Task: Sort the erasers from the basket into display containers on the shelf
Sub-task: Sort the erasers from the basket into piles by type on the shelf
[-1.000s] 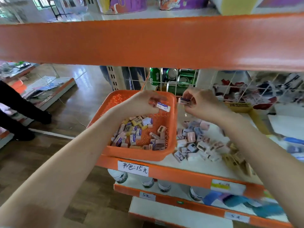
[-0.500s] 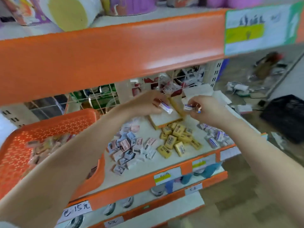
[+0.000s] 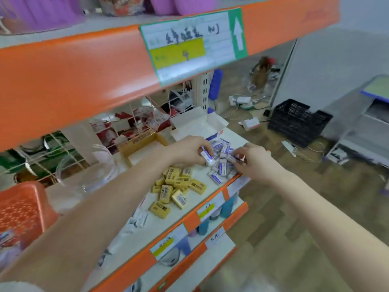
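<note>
White-and-blue eraser [image 3: 208, 158] pinched in left hand [image 3: 188, 150], second eraser [image 3: 233, 158] pinched by right hand [image 3: 255, 165], both over the matching pile [image 3: 221, 172] at the right front corner of the shelf [image 3: 160, 226]; placing step, next likely release there, then back to basket [image 3: 23, 207].

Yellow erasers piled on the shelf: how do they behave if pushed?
The yellow paper-sleeved block erasers look flat-faced, so they'd likely slide or tumble, not roll. Small, so probably light. Loosely piled near the orange shelf edge, some could fall off.
</note>
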A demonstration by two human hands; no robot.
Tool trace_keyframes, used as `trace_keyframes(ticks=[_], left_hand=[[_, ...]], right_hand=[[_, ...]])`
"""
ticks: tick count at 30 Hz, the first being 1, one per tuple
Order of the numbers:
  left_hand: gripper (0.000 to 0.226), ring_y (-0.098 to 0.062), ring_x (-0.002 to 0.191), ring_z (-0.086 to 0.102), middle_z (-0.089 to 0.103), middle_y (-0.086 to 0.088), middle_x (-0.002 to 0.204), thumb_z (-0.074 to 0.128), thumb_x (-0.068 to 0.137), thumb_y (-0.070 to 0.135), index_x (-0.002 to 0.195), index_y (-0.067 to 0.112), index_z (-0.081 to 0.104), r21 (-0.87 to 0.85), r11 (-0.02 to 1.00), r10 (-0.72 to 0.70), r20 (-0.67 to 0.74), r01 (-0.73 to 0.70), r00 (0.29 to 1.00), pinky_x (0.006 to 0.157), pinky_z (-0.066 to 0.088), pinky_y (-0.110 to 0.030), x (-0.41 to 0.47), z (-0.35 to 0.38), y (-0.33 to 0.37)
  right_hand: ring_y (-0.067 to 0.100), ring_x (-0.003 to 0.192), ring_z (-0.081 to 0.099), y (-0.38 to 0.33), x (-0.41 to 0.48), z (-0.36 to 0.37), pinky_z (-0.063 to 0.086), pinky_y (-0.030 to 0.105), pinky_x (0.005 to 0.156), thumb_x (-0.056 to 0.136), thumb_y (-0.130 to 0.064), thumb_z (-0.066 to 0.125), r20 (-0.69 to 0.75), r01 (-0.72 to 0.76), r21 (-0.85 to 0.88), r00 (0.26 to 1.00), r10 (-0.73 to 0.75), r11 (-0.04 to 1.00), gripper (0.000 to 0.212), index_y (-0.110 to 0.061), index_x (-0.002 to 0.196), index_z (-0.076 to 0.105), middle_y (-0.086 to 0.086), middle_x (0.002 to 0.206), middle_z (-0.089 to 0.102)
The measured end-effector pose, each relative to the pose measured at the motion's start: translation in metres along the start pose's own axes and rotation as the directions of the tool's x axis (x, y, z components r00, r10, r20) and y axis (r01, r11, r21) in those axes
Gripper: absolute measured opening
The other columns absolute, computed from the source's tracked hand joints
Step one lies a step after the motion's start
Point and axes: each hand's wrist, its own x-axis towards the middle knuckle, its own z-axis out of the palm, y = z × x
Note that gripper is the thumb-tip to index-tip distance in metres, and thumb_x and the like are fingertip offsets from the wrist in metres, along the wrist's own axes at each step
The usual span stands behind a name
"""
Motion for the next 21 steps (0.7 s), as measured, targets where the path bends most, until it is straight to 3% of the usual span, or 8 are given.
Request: trace_keyframes(ticks=[2,7,10,13,18,21], left_hand=[[0.026,-0.014,0.1,0.053,0.058,0.002,0.111,0.07,0.081,0.02,0.107,0.022,0.067,0.022,1.0,0.019,0.016,-0.02,1.0,0.089,0.043,-0.028,0.008,0.007,0.001],[0.034,-0.014,0.102,0.052,0.05,0.005,0.113,0.062,0.08,0.003,0.099,0.029,0.069,-0.015,0.998,0.057,-0.038,-0.058,0.998,0.093,0.042,-0.032,0.016,0.016,-0.002],[0.038,-0.009,0.1,0.049,0.046,0.009,0.111,0.061,0.08,0.001,0.102,0.031,0.067,-0.051,0.997,0.049,-0.11,-0.055,0.993,0.093,0.04,-0.026,0.012,0.013,-0.002],[0.037,-0.01,0.094,0.052,0.051,0.006,0.115,0.058,0.083,0.005,0.109,0.03,0.065,-0.038,0.999,0.018,-0.124,-0.023,0.992,0.082,0.038,-0.02,0.002,0.006,-0.006],[0.028,-0.015,0.096,0.056,0.055,0.001,0.115,0.059,0.087,0.01,0.108,0.026,0.065,-0.062,0.997,-0.056,-0.156,0.047,0.986,0.089,0.045,-0.032,-0.03,-0.01,-0.021],[0.024,-0.006,0.094,0.056,0.058,0.009,0.109,0.058,0.087,0.014,0.107,0.026,0.065,-0.053,0.993,-0.115,-0.201,0.106,0.973,0.084,0.047,-0.028,-0.061,-0.022,-0.035]], right_hand=[[0.021,0.1,0.055,0.003,-0.004,0.001,0.029,0.015,0.072,0.089,-0.017,0.056,0.015,0.002,0.013,1.0,-0.002,1.0,0.03,-0.014,0.119,0.062,0.01,0.108,0.058],[0.024,0.103,0.056,0.01,-0.004,0.005,0.038,0.022,0.084,0.088,0.001,0.049,0.011,0.007,0.063,1.0,-0.008,0.998,0.042,-0.019,0.122,0.062,0.008,0.114,0.054],[0.023,0.106,0.056,0.007,-0.002,0.002,0.039,0.023,0.088,0.088,0.0,0.051,-0.026,0.015,0.058,1.0,-0.014,0.998,0.04,-0.018,0.122,0.062,0.006,0.12,0.052],[0.022,0.109,0.054,-0.002,0.004,-0.003,0.042,0.027,0.089,0.086,-0.004,0.055,-0.021,0.042,0.044,0.999,-0.041,0.998,0.039,-0.017,0.123,0.061,0.006,0.122,0.052],[0.019,0.108,0.054,-0.031,0.024,-0.005,0.039,0.02,0.083,0.087,-0.009,0.058,0.001,0.157,0.037,0.988,-0.157,0.987,0.038,-0.021,0.123,0.06,0.003,0.121,0.053],[0.021,0.107,0.054,-0.059,0.037,-0.002,0.037,0.021,0.085,0.086,-0.011,0.06,0.02,0.264,0.065,0.964,-0.266,0.962,0.036,-0.018,0.121,0.062,0.005,0.12,0.056]])
